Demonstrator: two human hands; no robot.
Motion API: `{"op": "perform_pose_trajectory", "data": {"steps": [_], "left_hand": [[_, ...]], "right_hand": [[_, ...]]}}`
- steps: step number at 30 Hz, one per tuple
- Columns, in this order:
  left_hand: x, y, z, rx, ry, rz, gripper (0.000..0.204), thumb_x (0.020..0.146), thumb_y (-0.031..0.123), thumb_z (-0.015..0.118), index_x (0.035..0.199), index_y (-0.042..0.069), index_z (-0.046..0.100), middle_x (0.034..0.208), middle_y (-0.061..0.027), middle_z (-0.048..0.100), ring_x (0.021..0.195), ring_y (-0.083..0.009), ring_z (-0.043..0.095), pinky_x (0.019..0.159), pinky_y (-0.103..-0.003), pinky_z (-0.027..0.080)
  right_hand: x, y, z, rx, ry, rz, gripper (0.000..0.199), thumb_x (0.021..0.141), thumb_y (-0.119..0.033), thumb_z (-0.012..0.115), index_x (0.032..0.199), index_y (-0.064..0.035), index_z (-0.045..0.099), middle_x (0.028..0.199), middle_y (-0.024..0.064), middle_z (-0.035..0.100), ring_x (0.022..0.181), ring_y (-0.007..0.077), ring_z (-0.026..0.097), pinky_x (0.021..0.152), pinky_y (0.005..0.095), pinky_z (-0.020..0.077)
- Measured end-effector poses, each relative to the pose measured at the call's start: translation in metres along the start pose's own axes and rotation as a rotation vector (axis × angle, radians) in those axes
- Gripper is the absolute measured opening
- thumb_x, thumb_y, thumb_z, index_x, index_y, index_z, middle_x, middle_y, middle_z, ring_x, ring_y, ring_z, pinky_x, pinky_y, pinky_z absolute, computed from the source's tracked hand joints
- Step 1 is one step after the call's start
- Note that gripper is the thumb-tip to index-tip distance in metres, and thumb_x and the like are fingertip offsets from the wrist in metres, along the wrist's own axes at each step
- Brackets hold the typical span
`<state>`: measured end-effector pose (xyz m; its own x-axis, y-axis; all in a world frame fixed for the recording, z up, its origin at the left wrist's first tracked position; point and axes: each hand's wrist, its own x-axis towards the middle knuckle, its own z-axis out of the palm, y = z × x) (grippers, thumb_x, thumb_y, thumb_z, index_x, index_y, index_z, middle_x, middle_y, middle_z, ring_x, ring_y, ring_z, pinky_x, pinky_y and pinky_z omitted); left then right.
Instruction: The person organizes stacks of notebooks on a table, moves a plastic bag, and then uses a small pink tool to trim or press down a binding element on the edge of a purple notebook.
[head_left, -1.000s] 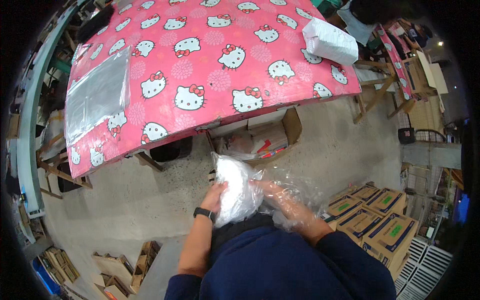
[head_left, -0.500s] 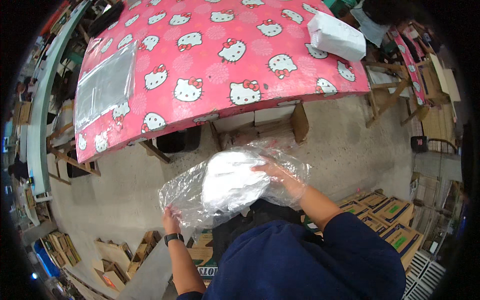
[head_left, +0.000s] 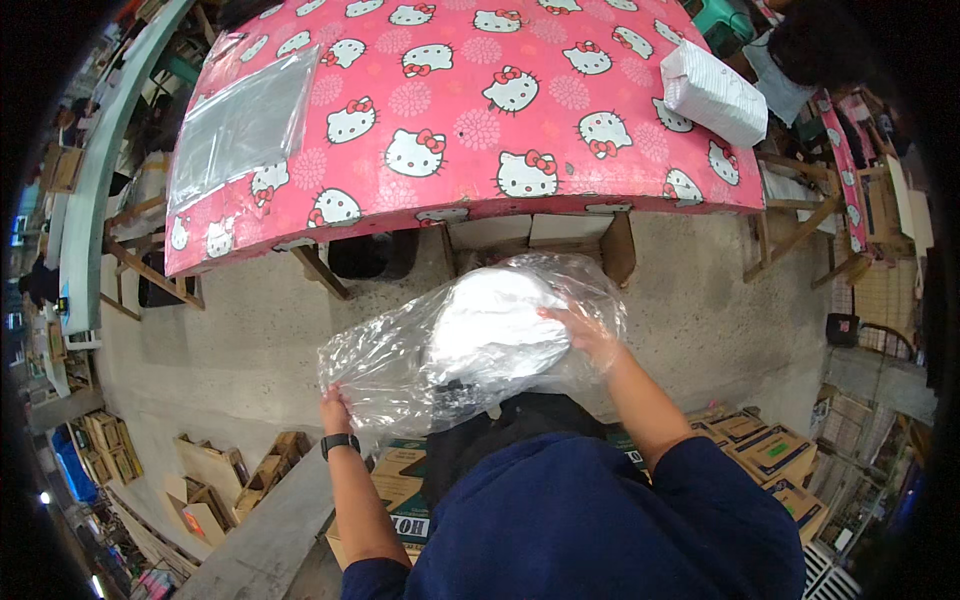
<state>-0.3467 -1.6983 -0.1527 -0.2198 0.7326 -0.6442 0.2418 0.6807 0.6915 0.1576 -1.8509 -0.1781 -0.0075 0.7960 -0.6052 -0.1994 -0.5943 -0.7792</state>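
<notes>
Fingers of left hand (head_left: 335, 408) pinched clear plastic bag (head_left: 400, 365) corner; right hand (head_left: 585, 335) pressed flat on white bundle (head_left: 495, 325) inside. Mid-bagging; sealing likely needs both hands.

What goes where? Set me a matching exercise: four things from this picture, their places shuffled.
Things:
1. white stack
2. flat plastic sheet
3. white packet
4. wristwatch

Places:
A. far right of the pink table
B. inside the clear bag, under the right hand
C. on the arm of the left hand
D. left part of the pink table

Pairs: 1-B, 2-D, 3-A, 4-C
</notes>
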Motion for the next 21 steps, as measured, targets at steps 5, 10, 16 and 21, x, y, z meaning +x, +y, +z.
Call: {"op": "perform_pose_trajectory", "data": {"steps": [5, 10, 16, 21], "left_hand": [[0.046, -0.064, -0.132, 0.353, 0.342, 0.365, 0.031, 0.087, 0.019, 0.041, 0.099, 0.003, 0.065, 0.071, -0.0042, 0.059, 0.065, -0.0144, 0.054, 0.058, -0.030, 0.042], [0.009, -0.014, -0.184, 0.712, 0.914, 0.282, 0.036, 0.089, 0.021, 0.036, 0.085, -0.003, 0.063, 0.078, -0.0152, 0.062, 0.069, -0.0270, 0.055, 0.066, -0.037, 0.043], [-0.029, 0.020, -0.174, 0.146, 0.795, 0.557, 0.034, 0.092, 0.025, 0.039, 0.095, -0.005, 0.057, 0.087, -0.0107, 0.058, 0.077, -0.0190, 0.053, 0.071, -0.031, 0.042], [-0.062, 0.051, -0.138, 0.033, 0.661, 0.497, 0.037, 0.093, 0.028, 0.041, 0.113, -0.001, 0.053, 0.094, -0.0071, 0.057, 0.080, -0.0173, 0.052, 0.072, -0.029, 0.042]], "right_hand": [[-0.015, -0.070, -0.005, 0.412, 0.376, 0.145, 0.058, 0.080, -0.009, 0.063, 0.130, -0.0036, 0.035, 0.118, 0.0156, 0.052, 0.109, 0.0281, 0.052, 0.091, 0.0450, 0.0433], [0.010, -0.039, -0.044, 0.767, 0.570, -0.088, 0.052, 0.080, -0.002, 0.063, 0.124, -0.0006, 0.037, 0.112, 0.0153, 0.054, 0.099, 0.0266, 0.056, 0.082, 0.0391, 0.0492], [0.060, 0.008, -0.047, 0.487, 1.022, 0.246, 0.081, 0.068, -0.025, 0.076, 0.133, -0.0074, 0.030, 0.125, 0.0169, 0.044, 0.116, 0.0292, 0.040, 0.082, 0.0423, 0.0437], [0.078, 0.023, -0.041, -0.733, 0.994, 0.460, 0.068, 0.072, -0.025, 0.064, 0.133, -0.0139, 0.034, 0.127, 0.0145, 0.043, 0.116, 0.0356, 0.039, 0.090, 0.0465, 0.0404]]}}
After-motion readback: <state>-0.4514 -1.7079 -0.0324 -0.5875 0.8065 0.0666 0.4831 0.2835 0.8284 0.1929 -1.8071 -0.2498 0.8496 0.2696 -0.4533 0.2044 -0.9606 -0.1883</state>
